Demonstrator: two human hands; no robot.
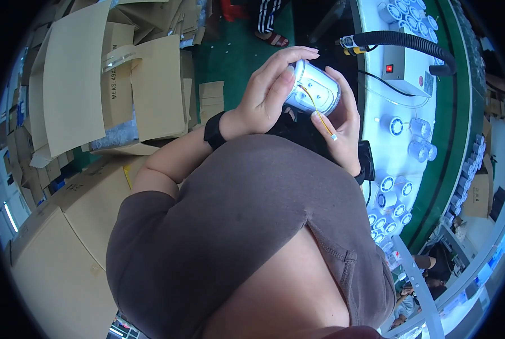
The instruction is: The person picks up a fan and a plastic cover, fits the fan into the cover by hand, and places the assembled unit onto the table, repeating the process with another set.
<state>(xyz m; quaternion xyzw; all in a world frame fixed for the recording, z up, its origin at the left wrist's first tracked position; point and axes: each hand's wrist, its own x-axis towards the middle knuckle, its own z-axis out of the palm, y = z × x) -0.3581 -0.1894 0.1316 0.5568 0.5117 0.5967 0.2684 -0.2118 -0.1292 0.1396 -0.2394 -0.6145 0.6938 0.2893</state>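
Both hands hold a white cylindrical housing (319, 86) with a clear shell, raised in front of my chest and tilted. My left hand (265, 93) wraps its left side, thumb resting along the edge. From the right, my right hand (345, 118) grips it, fingers behind the far side and thumb near the lower rim. A thin yellow and dark wire (315, 107) comes out of the housing face and ends in a small white connector (334, 137) beside my right thumb. Each wrist wears a black band.
On the white bench (385, 155) to the right are several white round parts (387, 200), clear cups (420, 129) and a pale box (407, 70) with a red switch. A black corrugated hose (405, 38) arches above it. Cardboard boxes (74, 79) crowd the left; a person's sandalled foot (275, 38) is ahead.
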